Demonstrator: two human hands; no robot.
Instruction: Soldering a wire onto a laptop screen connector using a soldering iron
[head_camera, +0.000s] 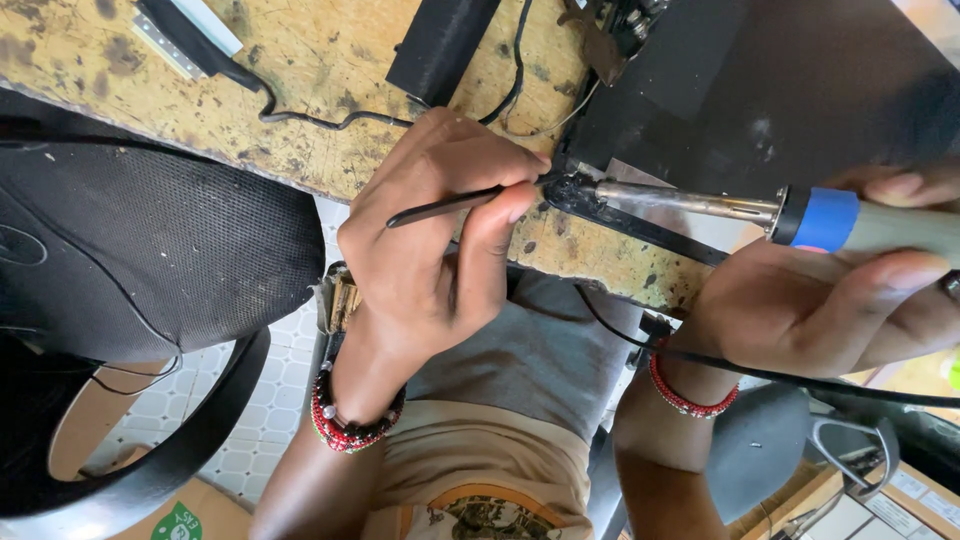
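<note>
My left hand (430, 230) pinches a thin black tool (450, 205) like a pen, its tip pressed against the corner of a black device (760, 100) at the workbench edge. My right hand (820, 300) grips a soldering iron (800, 215) with a blue collar and pale handle. Its metal barrel points left and its tip meets the same black corner (570, 190), right beside the thin tool's tip. Both wrists wear red beaded bracelets.
A stained yellow workbench (330, 60) carries black cables (300, 115), a black block (440, 40) and a small circuit part (610, 30). A black mesh chair back (150, 260) stands at the left over tiled floor. The iron's cord (800, 380) runs under my right wrist.
</note>
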